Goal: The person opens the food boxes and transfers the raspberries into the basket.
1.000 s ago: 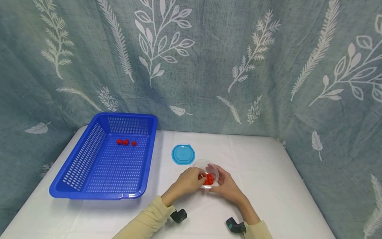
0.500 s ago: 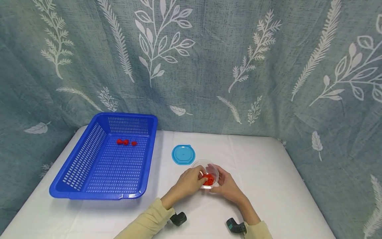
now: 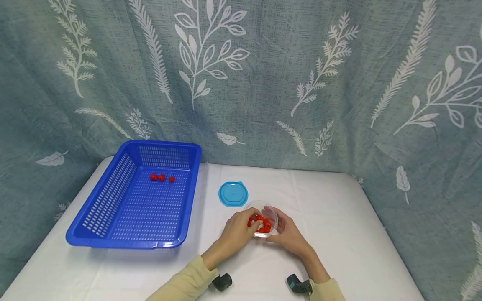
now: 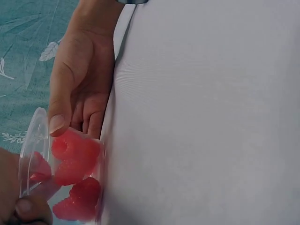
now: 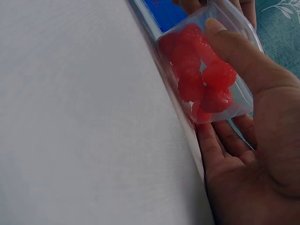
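Observation:
A clear plastic container (image 3: 260,205) with several red raspberries (image 5: 190,65) in it stands on the white table. My right hand (image 3: 288,234) grips its right side; in the right wrist view the thumb lies along the wall and fingers reach underneath. My left hand (image 3: 238,228) has its fingertips inside the opening, curled around a raspberry (image 4: 40,167) near the rim, apart from those lower down. The hand partly hides that raspberry and its exact contact. In the left wrist view, more raspberries (image 4: 77,154) show through the wall.
A blue plastic basket (image 3: 126,238) stands at the left with three raspberries (image 3: 161,177) toward its back. Just behind the container a round-cornered blue lid (image 3: 233,194) lies on the table (image 3: 320,200). A patterned green curtain (image 3: 263,83) hangs behind.
My left fingers have shifted within the container, and a raspberry now shows between thumb and index finger. My right hand keeps its hold. The head view has shifted slightly.

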{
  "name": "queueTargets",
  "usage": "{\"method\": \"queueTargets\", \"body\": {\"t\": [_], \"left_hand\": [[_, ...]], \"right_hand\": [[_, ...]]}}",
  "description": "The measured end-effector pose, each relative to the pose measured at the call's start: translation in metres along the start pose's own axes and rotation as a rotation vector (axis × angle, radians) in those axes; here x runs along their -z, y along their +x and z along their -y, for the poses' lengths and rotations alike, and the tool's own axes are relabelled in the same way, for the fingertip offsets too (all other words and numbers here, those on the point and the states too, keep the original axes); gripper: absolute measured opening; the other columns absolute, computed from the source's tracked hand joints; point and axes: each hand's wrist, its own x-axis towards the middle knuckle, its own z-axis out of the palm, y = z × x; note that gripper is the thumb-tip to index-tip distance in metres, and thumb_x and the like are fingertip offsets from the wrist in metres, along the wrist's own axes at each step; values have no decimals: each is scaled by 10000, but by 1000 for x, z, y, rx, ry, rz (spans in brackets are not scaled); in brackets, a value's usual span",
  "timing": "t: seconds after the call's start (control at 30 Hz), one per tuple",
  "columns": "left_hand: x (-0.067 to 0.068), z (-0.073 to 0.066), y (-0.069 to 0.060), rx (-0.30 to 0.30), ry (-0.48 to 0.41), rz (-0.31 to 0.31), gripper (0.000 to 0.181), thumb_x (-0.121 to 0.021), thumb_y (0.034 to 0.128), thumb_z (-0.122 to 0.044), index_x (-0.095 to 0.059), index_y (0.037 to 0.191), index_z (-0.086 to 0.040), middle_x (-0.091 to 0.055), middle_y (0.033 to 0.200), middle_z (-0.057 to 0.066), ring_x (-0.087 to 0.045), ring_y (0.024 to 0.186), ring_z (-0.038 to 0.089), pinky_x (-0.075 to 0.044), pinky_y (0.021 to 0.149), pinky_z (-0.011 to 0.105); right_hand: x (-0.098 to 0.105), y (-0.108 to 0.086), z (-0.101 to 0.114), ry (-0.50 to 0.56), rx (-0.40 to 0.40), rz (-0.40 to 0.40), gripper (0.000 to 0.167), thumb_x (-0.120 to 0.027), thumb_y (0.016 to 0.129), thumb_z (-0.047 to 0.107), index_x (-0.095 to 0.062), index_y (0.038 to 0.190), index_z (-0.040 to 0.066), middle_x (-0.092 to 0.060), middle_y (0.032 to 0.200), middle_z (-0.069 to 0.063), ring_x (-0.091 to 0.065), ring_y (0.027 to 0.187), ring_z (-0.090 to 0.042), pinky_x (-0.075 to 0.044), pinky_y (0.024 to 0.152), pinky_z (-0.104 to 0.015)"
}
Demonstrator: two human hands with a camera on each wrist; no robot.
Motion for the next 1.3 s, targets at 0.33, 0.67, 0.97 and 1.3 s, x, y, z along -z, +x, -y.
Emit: {"method": "queueTargets", "body": {"t": [0.33, 0.67, 0.97, 1.3], "left_hand": [[6, 2, -8, -83, 7, -95, 252, -721, 952, -138, -677, 1200, -114, -732, 1060, -1, -676, 884, 189, -538, 748, 282], [22, 1, -19, -95, -26, -131, 312, -750, 919, -89, -713, 1226, -121, -722, 1078, -1, -686, 1001, 205, -546, 825, 340], [41, 2, -32, -113, -95, -157, 300, -767, 891, -42, -725, 1179, -118, -744, 1082, 1, -655, 877, 233, -442, 600, 188], [78, -8, -42, -56, -227, -159, 276, -761, 909, -91, -731, 1175, -157, -732, 1057, -8, -312, 472, -31, -316, 431, 186]], "right_hand": [[0, -1, 1, -24, -22, -9, 899, -858, 755, 22, -416, 1532, 116, -425, 1579, -140, -362, 1485, -326, -372, 1103, -223], [2, -1, -1, 0, -12, 1, 900, -852, 756, -7, -412, 1533, 104, -435, 1572, -157, -363, 1479, -333, -371, 1081, -170], [0, -1, 0, -4, -10, 4, 906, -851, 758, -5, -402, 1539, 96, -445, 1569, -146, -368, 1480, -322, -363, 1085, -171], [-1, -1, 3, -32, -35, 1, 899, -857, 773, 36, -401, 1542, 126, -462, 1563, -118, -376, 1482, -295, -366, 1098, -217]]}}
